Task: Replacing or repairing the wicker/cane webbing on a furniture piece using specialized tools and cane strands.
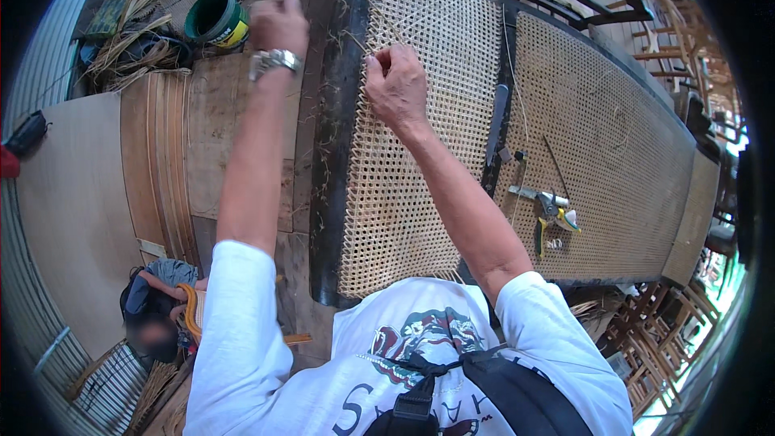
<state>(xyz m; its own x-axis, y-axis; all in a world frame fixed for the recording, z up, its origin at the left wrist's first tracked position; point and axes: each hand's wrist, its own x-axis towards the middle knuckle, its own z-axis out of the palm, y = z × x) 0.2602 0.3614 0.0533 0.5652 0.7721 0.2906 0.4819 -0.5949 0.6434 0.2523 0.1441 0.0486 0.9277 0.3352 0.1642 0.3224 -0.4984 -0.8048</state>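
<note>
My right hand (395, 85) is closed in a pinch at the left edge of a woven cane panel (420, 153). Thin cane strands stick out of the weave close to its fingertips; whatever the fingers grip is too small to make out. Left of the panel, my left hand (278, 26) is raised and curled shut, a little smeared by motion. A metal watch (275, 62) is on that wrist. What the left fingers hold, if anything, is hidden. The cane fills a long dark wooden frame (329, 153), whose left rail is littered with short cane ends.
A second cane section (597, 105) lies right of the dark crossbar. On it rest pruning pliers (551, 214) and a thin dark rod (556, 165); a flat blade (496, 123) lies on the crossbar. A green bucket (216, 19) stands far left. Another person (153, 307) sits lower left.
</note>
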